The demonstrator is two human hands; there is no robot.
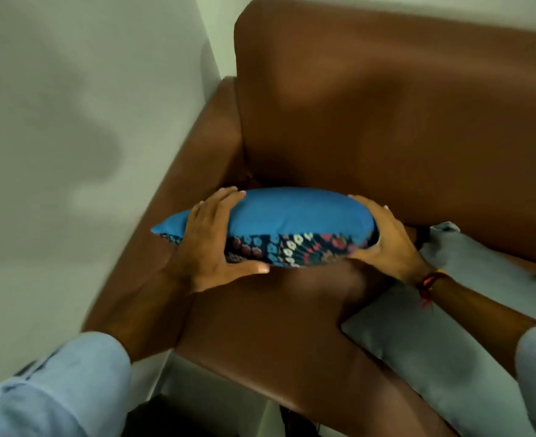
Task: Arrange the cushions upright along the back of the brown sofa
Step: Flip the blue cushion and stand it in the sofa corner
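1. My left hand [211, 244] and right hand [383, 244] clamp the blue cushion [291, 222] by its ends, fingers spread.
2. It hangs above the sofa [386, 121] seat, near the armrest corner.
3. A grey cushion [449, 326] lies flat under my right arm.

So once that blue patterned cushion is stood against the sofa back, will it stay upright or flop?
The blue patterned cushion looks plump, and it bulges between the left hand and right hand, so it is probably soft and light. Set on edge it may slump unless leaned on the backrest. The smooth sofa surface might let it slide.
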